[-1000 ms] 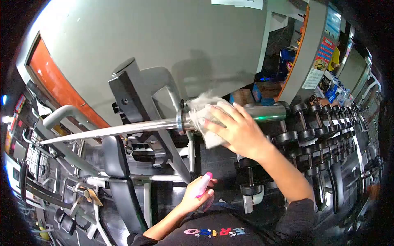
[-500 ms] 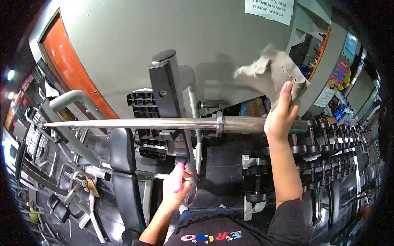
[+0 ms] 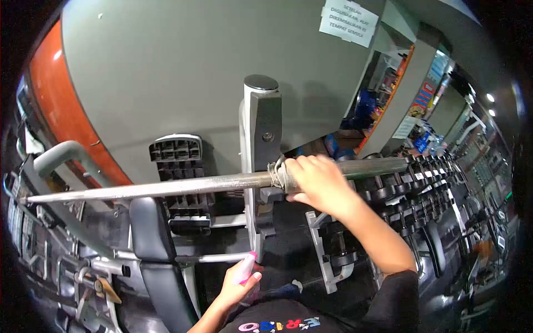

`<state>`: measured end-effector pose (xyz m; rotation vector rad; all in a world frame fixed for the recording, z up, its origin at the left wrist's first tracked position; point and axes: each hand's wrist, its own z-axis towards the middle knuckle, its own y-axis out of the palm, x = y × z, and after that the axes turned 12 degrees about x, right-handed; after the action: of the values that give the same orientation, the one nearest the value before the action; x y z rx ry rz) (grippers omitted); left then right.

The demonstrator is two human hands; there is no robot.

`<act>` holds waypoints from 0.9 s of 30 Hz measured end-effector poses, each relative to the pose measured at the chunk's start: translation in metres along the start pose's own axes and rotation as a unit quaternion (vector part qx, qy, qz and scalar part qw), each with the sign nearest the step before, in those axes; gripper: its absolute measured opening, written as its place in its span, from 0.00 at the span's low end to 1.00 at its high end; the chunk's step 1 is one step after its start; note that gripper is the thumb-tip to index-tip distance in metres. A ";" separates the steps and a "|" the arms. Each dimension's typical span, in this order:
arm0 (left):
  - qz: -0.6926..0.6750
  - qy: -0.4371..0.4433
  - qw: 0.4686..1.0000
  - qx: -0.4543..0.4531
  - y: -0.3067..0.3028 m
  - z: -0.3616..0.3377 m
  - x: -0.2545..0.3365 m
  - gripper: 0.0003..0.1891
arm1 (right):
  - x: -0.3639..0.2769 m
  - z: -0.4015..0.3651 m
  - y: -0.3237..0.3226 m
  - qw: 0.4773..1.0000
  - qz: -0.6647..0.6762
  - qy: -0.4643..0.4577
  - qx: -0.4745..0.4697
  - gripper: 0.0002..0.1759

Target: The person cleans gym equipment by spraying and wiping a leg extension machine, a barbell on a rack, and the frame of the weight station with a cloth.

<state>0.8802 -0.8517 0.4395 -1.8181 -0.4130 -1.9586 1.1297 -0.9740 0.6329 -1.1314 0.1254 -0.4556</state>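
Note:
My right hand [image 3: 317, 178] is wrapped over a steel barbell [image 3: 161, 187] near its collar. A grey-beige cloth [image 3: 279, 176] is bunched between that hand and the bar, mostly hidden under the fingers. Lower down, my left hand [image 3: 234, 288] is closed around a clear spray bottle with a pink top [image 3: 244, 270], held below the bar. The barbell runs across the view in front of a rack upright [image 3: 265, 119], its thick sleeve [image 3: 377, 166] to the right of my right hand.
A padded black bench [image 3: 151, 230] stands at the left, beside a grey-framed machine. To the right, a rack holds several dumbbells [image 3: 383, 191]. Behind are a grey wall [image 3: 166, 66] with a paper sign [image 3: 350, 22] and an orange door [image 3: 58, 83].
My right hand has come down and left with the cloth, from raised above the sleeve onto the bar's collar. My left hand still holds the spray bottle, slightly lower. The view has shifted.

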 end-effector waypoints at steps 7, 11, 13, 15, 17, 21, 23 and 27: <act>-0.032 0.025 0.984 -0.172 -0.013 0.031 -0.011 0.15 | 0.021 0.051 -0.005 0.952 0.125 0.088 -0.266 0.21; -0.063 0.044 0.978 -0.193 -0.017 0.048 -0.015 0.16 | 0.010 0.048 -0.009 0.963 0.088 0.106 -0.232 0.22; -0.028 0.093 0.976 -0.197 -0.021 0.053 -0.012 0.17 | -0.002 0.013 0.019 0.995 -0.013 0.091 0.025 0.26; -0.052 0.068 0.978 -0.191 -0.024 0.050 -0.018 0.17 | -0.015 -0.010 0.043 0.972 -0.078 0.080 0.205 0.25; -0.072 0.048 0.979 -0.185 -0.028 0.046 -0.024 0.17 | -0.011 -0.014 0.066 0.939 -0.105 0.040 0.326 0.26; -0.099 0.037 0.980 -0.167 -0.043 0.031 -0.027 0.19 | -0.025 -0.017 0.066 0.934 -0.111 0.078 0.331 0.33; -0.113 0.013 0.986 -0.119 -0.059 0.021 -0.029 0.21 | -0.034 -0.023 0.052 0.955 -0.062 0.105 0.270 0.40; -0.152 -0.026 0.986 -0.058 -0.094 0.016 -0.017 0.24 | -0.029 -0.047 0.063 0.953 0.000 0.093 0.287 0.45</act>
<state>0.8473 -0.7610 0.4307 -1.9784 -0.6382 -2.1807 1.1068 -0.9798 0.5533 -0.5161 0.1448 -0.5541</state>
